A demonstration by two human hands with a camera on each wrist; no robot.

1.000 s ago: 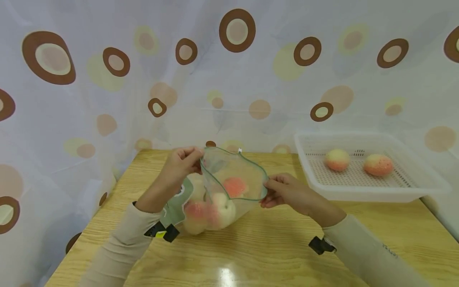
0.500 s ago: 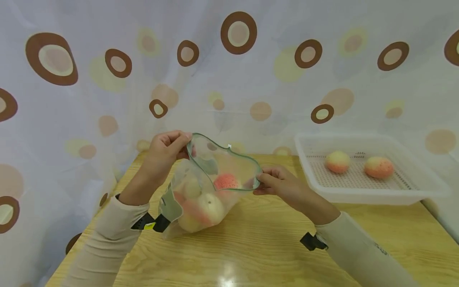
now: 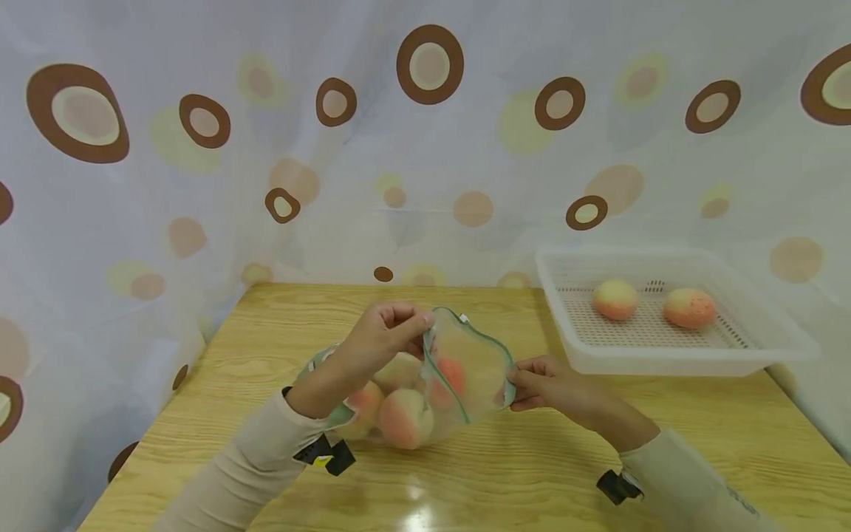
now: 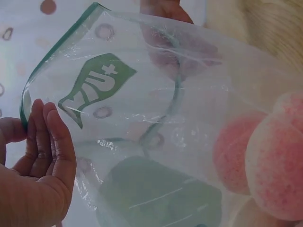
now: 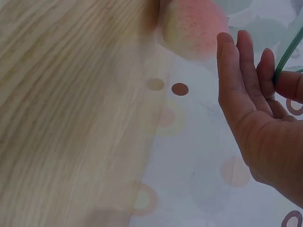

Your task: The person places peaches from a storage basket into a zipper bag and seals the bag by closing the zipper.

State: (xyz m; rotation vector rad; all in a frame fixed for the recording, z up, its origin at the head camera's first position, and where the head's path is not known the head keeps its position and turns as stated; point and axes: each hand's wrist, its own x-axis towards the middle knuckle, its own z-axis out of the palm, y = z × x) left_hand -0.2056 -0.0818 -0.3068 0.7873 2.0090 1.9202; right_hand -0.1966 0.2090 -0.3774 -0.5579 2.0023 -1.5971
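Pale sheeting (image 3: 505, 181) printed with brown rings and beige and yellow spots hangs behind a wooden table (image 3: 505, 473). On the wood, near the middle, we see a clear plastic bag (image 3: 473, 380) with several peaches (image 3: 406, 419) inside, its mouth spread and tilted. The left hand (image 3: 372, 343) and the right hand (image 3: 555, 388) are apart, each pinching the bag's green rim on its own side between thumb and fingers.

Only the head view gives us the white plastic basket (image 3: 691, 362), a shallow tray with a perforated floor and two more peaches (image 3: 690, 308) lying apart in it. There we also find a small white slider (image 3: 463, 318) on the rim.

From the left wrist we get the print: a green leaf-shaped panel (image 4: 97, 85) with pale letters (a U and a plus sign are plain, the rest we cannot read surely) and a larger rounded green patch (image 4: 161, 194) below. Marks on the right sleeve (image 3: 691, 473) are too small for us to read.

Thin, glossy film creases under the light; the round peaches look speckled, cream blushing to pink.
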